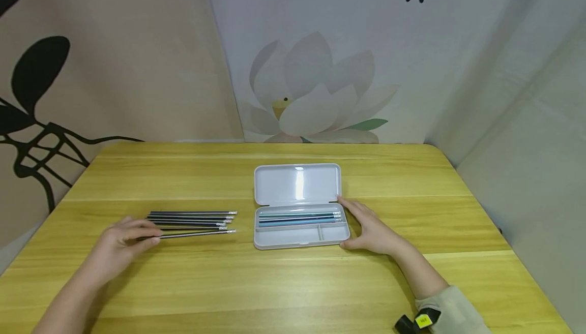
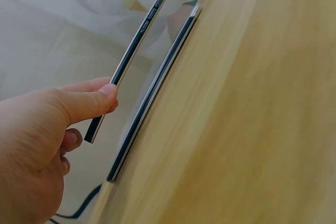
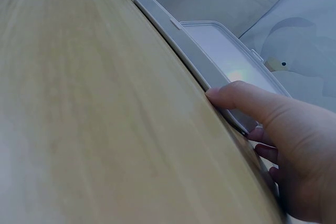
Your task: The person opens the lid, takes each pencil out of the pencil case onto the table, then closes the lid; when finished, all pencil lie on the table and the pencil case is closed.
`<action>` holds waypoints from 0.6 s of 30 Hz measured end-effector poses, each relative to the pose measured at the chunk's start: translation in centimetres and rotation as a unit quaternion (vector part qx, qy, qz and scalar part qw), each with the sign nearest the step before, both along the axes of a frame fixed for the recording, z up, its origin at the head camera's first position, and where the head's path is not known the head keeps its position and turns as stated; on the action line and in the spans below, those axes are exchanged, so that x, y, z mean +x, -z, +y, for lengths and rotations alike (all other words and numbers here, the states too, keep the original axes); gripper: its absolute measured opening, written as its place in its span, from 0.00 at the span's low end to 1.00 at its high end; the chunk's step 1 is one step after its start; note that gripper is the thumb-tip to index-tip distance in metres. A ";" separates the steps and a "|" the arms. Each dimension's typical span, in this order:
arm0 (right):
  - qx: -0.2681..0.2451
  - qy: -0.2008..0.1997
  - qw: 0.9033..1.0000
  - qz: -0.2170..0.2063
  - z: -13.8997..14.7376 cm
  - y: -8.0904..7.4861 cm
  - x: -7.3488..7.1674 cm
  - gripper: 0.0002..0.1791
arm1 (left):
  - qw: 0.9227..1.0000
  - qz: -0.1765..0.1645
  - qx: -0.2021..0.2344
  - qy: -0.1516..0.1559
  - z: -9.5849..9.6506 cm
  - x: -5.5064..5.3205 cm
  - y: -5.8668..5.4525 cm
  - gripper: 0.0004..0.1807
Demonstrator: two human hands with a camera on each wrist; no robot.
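Note:
My left hand (image 1: 121,247) pinches a dark pencil with light stripes (image 2: 137,40) near one end, between thumb and fingers. In the left wrist view the pencil is raised above the table. Beside it a row of similar dark pencils (image 1: 192,217) lies on the table, their eraser ends to the right. A white pencil case (image 1: 293,245) stands open at the middle, lid (image 1: 279,184) tipped back. Blue and dark pencils (image 1: 297,218) lie in its long rear compartment. My right hand (image 1: 373,230) grips the case's right end, thumb at the front corner, a finger near the hinge.
The wooden table (image 1: 293,293) carries everything. Behind it hangs a pale curtain (image 1: 320,13) printed with a flower. The case's front compartments (image 1: 288,236) are split by a short divider. A black device (image 1: 418,320) is on the right sleeve.

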State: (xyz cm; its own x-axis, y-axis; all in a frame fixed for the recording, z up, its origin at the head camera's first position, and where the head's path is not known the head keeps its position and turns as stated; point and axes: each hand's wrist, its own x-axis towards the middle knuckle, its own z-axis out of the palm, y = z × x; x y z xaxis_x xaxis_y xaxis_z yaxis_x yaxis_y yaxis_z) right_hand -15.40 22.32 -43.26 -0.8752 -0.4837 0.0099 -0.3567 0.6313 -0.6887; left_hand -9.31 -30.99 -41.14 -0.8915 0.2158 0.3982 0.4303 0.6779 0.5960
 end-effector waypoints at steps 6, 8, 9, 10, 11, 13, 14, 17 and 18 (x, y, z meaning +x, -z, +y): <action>0.001 -0.001 1.000 0.002 0.0 0.1 0.0 0.58 | 1.000 -0.020 -0.017 -0.017 -1.2 -0.4 0.5 0.11; 0.001 -0.001 1.000 0.003 0.0 0.0 0.0 0.58 | 0.999 -0.026 -0.023 -0.021 -1.5 -0.5 0.7 0.11; 0.001 -0.001 1.000 0.002 0.0 0.0 0.0 0.58 | 0.999 -0.027 -0.025 -0.022 -1.6 -0.6 0.8 0.11; 0.001 -0.001 1.000 0.002 0.0 0.0 0.0 0.58 | 0.999 -0.028 -0.028 -0.023 -1.6 -0.7 0.9 0.11; 0.002 -0.001 1.000 0.002 0.0 0.0 0.0 0.58 | 0.999 -0.029 -0.031 -0.025 -1.7 -0.7 0.9 0.11; 0.001 -0.001 1.000 0.001 0.0 0.0 0.0 0.58 | 0.998 -0.030 -0.038 -0.028 -1.8 -0.8 1.0 0.11; 0.002 -0.001 1.000 0.000 0.0 0.0 0.0 0.58 | 0.998 -0.030 -0.040 -0.030 -1.9 -0.9 1.0 0.11; 0.004 -0.001 1.000 -0.001 0.0 0.0 0.0 0.58 | 0.998 -0.034 -0.046 -0.036 -2.1 -1.0 1.1 0.10; 0.005 -0.001 1.000 -0.001 0.0 0.0 0.0 0.58 | 0.997 -0.036 -0.049 -0.038 -2.1 -1.1 1.1 0.10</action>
State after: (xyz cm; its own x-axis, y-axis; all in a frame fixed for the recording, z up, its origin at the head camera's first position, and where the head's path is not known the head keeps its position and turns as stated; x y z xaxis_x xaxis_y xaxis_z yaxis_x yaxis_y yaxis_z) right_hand -15.42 22.36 -43.29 -0.8744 -0.4852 0.0040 -0.3567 0.6372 -0.6832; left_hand -10.36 -33.14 -42.26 -0.9322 0.1808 0.3134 0.3340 0.7632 0.5532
